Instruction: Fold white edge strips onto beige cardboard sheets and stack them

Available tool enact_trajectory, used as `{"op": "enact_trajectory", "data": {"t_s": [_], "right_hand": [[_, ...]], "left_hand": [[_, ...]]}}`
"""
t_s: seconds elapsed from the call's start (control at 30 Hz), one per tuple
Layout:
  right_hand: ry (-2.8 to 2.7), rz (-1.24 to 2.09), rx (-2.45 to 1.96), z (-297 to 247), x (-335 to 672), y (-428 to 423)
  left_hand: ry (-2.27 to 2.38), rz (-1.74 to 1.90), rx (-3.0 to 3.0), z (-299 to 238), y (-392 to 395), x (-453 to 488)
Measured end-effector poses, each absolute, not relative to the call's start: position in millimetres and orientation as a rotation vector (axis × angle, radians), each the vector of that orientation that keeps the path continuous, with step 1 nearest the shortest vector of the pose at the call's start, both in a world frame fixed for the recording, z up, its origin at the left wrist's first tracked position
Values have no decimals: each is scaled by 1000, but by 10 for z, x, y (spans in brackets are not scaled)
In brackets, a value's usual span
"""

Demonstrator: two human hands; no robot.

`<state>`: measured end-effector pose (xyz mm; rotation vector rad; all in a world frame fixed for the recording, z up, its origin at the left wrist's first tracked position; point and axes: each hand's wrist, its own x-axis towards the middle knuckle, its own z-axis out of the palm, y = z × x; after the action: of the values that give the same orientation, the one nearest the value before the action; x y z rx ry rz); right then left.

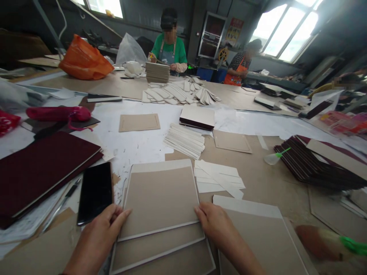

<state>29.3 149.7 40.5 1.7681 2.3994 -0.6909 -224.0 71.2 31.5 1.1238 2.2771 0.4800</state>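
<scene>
A beige board panel with pale edging (162,198) lies on top of similar panels (160,252) fanned out toward me. My left hand (104,225) pinches its left edge between closed fingers and thumb. On the opposite edge, my right hand (215,219) grips it, the fingers partly hidden beneath. To the right of that hand lies another beige panel with a pale strip along its top (258,233). White paper strips (216,177) spread just beyond the right hand. A black phone (95,193) rests beside the left hand.
Left are a maroon folder (48,168) and a pen (61,204). Narrow strips (185,139) and a block of boards (197,116) lie ahead. Maroon covers (315,164) are stacked right, near a green-tipped bottle (275,157). A person in green (169,53) works across the table.
</scene>
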Motion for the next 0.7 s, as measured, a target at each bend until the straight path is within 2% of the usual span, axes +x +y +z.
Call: {"op": "enact_trajectory", "data": {"t_s": [0.33,0.7], "right_hand": [[2255,-451,1693,524,195,1488],[2246,-492,1674,471,219,1517]], "left_hand": [[2321,626,1208,323,681,-2202],[2301,749,1164,260,651,-2213]]}}
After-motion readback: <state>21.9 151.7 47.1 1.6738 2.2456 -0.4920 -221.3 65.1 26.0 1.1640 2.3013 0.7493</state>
